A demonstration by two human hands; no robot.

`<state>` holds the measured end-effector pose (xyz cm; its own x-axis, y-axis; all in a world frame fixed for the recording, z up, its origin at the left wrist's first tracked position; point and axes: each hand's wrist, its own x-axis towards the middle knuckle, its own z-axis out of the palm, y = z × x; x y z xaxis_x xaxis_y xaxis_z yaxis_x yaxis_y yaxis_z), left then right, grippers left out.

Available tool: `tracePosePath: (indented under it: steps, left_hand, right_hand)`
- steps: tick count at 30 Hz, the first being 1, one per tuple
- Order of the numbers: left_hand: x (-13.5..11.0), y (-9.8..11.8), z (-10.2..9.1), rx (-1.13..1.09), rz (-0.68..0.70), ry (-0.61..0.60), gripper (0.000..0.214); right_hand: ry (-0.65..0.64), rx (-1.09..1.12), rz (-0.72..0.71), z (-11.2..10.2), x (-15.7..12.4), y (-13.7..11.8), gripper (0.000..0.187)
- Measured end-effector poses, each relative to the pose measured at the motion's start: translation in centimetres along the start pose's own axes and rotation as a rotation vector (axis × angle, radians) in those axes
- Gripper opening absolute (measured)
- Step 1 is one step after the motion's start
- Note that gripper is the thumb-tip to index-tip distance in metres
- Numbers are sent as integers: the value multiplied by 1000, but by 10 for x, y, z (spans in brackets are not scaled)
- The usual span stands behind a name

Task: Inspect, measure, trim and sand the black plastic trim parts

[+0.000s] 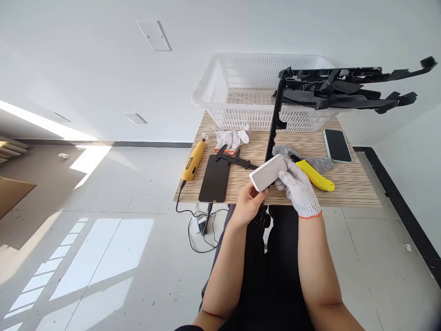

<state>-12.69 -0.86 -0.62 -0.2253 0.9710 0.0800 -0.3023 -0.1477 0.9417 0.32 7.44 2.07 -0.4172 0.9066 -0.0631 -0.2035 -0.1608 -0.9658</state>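
A flat rectangular block (pixel 268 173), grey on its broad face and white along its edges, is held above the table's front edge. My left hand (pixel 251 201), bare, pinches its lower left corner. My right hand (pixel 299 186), in a white knit glove with an orange cuff, closes on its right end. Behind the block runs a long black plastic trim strip (pixel 274 126), reaching from the basket down past the table's edge; the block and hands hide part of it. Close to my right hand lie a yellow utility knife (pixel 319 178) and a grey glove (pixel 319 163).
A white basket (pixel 237 108) at the back holds several black plastic parts (pixel 330 94) that stick out rightward. On the wooden table (pixel 354 186) lie a phone (pixel 338 145), black calipers (pixel 236 159), a dark tablet-like slab (pixel 214 179), a white glove (pixel 231 138) and a corded yellow rotary tool (pixel 194 161).
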Motion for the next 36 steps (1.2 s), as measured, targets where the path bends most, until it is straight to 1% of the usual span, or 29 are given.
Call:
tracePosePath:
  steps: [3,4,7,8,11,12,15,16,19,20,23,24,25,28,29,31,33,34,36]
  left_hand:
    - [0,0,0,3,24,-6,51]
    - [1,0,0,3,24,-7,50]
    - [1,1,0,1,8,-7,41]
    - [1,1,0,-3,5,-6,42]
    - [1,1,0,-17,8,4,53]
    - [0,1,0,-20,5,8,53]
    - [0,0,-1,-13,-27,14,37]
    - [0,-1,-1,-11,-28,14,35]
    - [0,-1,0,-20,7,11,44]
    - [0,-1,0,-22,10,13,45]
    - [0,0,0,-18,-28,28,37]
    - [0,0,0,-17,-29,27,36]
    - [0,0,0,-19,-21,22,38]
    - [0,-2,0,-22,15,12,47]
    - [0,-2,-1,-20,7,16,45]
    - [0,-3,-1,-21,-24,35,38]
    - [0,-4,-1,-21,-33,44,37]
    - [0,-3,-1,-21,-27,43,40]
    - [0,-1,0,-18,-9,26,50]
  right_hand:
    - [107,45,-68,-1,0,0,40]
    - [101,31,-60,-1,1,0,41]
    - [7,-35,13,-1,2,0,49]
    - [21,-34,3,-1,2,1,49]
    - [149,5,-106,0,2,2,41]
    - [155,-5,-108,1,2,2,41]
    - [50,-79,-16,2,1,4,52]
    - [40,-77,-14,3,1,4,53]
    - [115,-9,-126,4,1,3,47]
    - [129,-9,-139,4,1,3,46]
    - [71,-88,-54,4,1,3,52]
    - [64,-96,-45,4,0,4,53]
    - [79,-88,-65,4,0,4,52]
    - [182,-73,-174,4,-1,6,47]
    - [181,-103,-179,4,-1,6,47]
    - [127,-186,-135,5,-2,7,49]
    - [105,-202,-102,7,-2,8,50]
    - [135,-169,-111,7,-2,9,50]
    - [246,-68,-160,8,-1,10,55]
